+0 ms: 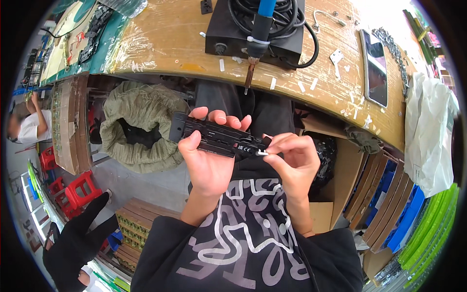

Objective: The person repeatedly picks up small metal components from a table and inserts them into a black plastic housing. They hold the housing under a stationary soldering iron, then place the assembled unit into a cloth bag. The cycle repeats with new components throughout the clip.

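Below the near edge of the wooden workbench [160, 44] that I am watching from afar, a green cloth bag [141, 102] is gaping, while a black box [236, 46] is sitting on top. Just short of that workbench, the left hand [210, 170] is cradling a long black device [209, 136], its fingers half curled around it, and the right hand [296, 160], thumb and forefinger nearly closed, is pinching a small white piece [262, 153] at the device's end.
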Action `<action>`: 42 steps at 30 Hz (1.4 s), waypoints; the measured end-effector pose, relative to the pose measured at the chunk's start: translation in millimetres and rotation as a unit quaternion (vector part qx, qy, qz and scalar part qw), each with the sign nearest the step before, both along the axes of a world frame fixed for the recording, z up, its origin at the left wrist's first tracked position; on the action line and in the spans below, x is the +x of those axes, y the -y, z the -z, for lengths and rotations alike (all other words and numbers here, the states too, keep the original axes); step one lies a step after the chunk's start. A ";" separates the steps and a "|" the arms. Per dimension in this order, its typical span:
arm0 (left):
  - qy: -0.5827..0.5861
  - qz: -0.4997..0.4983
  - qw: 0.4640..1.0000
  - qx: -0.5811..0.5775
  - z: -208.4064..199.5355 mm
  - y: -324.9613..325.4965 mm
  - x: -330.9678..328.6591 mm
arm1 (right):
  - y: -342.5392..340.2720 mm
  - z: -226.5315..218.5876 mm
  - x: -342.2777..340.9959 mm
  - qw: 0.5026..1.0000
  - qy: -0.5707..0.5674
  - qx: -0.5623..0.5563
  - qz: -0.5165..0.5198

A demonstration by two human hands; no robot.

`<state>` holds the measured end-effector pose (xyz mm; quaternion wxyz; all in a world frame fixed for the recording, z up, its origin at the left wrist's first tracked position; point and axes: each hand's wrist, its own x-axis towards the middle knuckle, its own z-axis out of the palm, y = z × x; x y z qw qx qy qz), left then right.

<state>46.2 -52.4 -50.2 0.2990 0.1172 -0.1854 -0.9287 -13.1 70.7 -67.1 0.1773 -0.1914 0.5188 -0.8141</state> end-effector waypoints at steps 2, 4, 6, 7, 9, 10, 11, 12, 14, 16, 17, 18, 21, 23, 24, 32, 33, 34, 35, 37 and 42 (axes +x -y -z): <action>-0.005 -0.005 1.000 -0.008 -0.5 -1.1 1.9 | 0.9 -2.0 2.0 1.000 0.021 0.003 -0.005; -0.007 -0.012 1.000 -0.013 -0.5 -0.1 2.1 | 1.8 -3.8 0.1 0.999 0.036 -0.004 -0.006; -0.003 -0.009 1.000 -0.006 -0.7 -0.9 3.9 | 0.3 -3.3 -0.1 0.999 0.039 -0.005 -0.005; -0.001 -0.008 1.000 -0.003 -0.4 -0.6 4.6 | 0.4 -2.5 0.1 0.999 0.041 -0.006 -0.005; -0.001 -0.013 1.000 -0.013 -0.3 -0.2 3.2 | 2.4 -3.2 -0.4 0.999 0.051 0.008 -0.002; -0.001 -0.014 1.000 -0.018 0.4 0.3 1.8 | 3.5 -3.0 -1.8 0.999 0.052 0.016 -0.003; -0.006 -0.013 1.000 -0.027 1.6 1.1 2.1 | 4.3 -3.0 -3.0 0.998 0.052 0.024 -0.005; -0.012 -0.012 0.999 -0.036 3.0 1.9 3.3 | 4.8 -3.2 -4.2 0.997 0.069 0.026 -0.014; -0.016 -0.009 0.999 -0.048 6.2 2.6 4.4 | 3.5 -2.4 -3.8 0.993 0.107 0.033 -0.030; -0.019 -0.006 0.998 -0.058 8.5 4.2 1.5 | 3.4 -1.2 -6.5 0.993 0.105 0.034 -0.038; -0.021 0.000 0.998 -0.055 9.6 3.9 1.2 | 3.0 -0.9 -8.1 0.993 0.103 0.034 -0.043; -0.023 0.005 0.998 -0.053 10.9 3.3 1.2 | 1.5 -1.1 -8.6 0.992 0.104 0.046 -0.050; -0.022 0.006 0.997 -0.070 11.2 0.9 -2.7 | 0.5 -2.1 -11.0 0.992 0.102 0.061 -0.033; -0.028 0.010 0.995 -0.092 13.0 1.1 -3.2 | 0.3 -3.4 -10.4 0.991 0.110 0.071 -0.030; -0.034 0.016 0.994 -0.102 14.2 1.8 -2.4 | 0.2 -3.8 -9.9 0.990 0.114 0.076 -0.029; -0.077 0.052 0.984 -0.149 14.2 -0.5 1.4 | -5.5 -11.3 -4.0 0.983 0.078 0.154 -0.065; -0.073 0.053 0.985 -0.150 13.2 -0.1 2.4 | -6.3 -9.1 -3.5 0.979 0.046 0.178 -0.086; -0.093 0.062 0.980 -0.164 17.8 2.2 2.2 | -5.9 -6.5 -1.5 0.980 0.043 0.188 -0.057; -0.034 0.069 0.981 -0.178 14.0 1.7 4.0 | -6.1 -2.7 -2.6 0.982 0.015 0.184 -0.033; 0.082 0.080 0.973 -0.201 3.6 -1.4 8.0 | -7.2 -0.6 -7.9 0.985 -0.017 0.170 0.009; 0.069 0.328 0.935 0.113 38.6 26.4 28.7 | -3.8 7.7 -21.4 0.984 -0.134 0.113 -0.028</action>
